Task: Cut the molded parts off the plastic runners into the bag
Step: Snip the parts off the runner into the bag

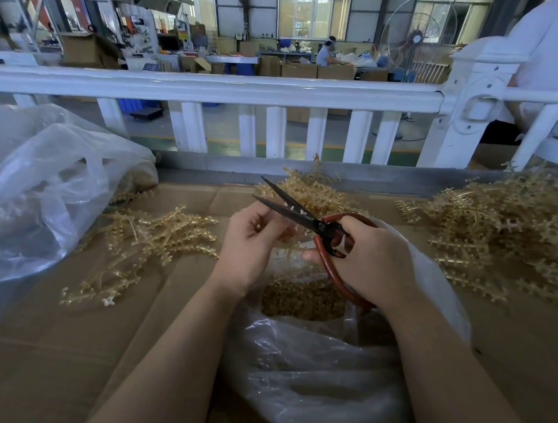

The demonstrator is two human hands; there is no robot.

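Note:
My right hand (374,259) grips the red handles of black-bladed scissors (290,207), whose blades stand apart and point up and left. My left hand (249,242) has its fingers curled round a thin amber plastic runner (294,240), held just under the blades. Both hands hover above a clear plastic bag (313,370) whose mouth shows a heap of small amber cut parts (303,299). The runner is mostly hidden by my fingers.
Amber runners lie in heaps on the cardboard-covered table: left (150,238), behind the scissors (307,187) and a big pile at right (504,232). A large clear bag (44,184) sits at left. A white railing (212,88) borders the far edge; a person stands beyond it.

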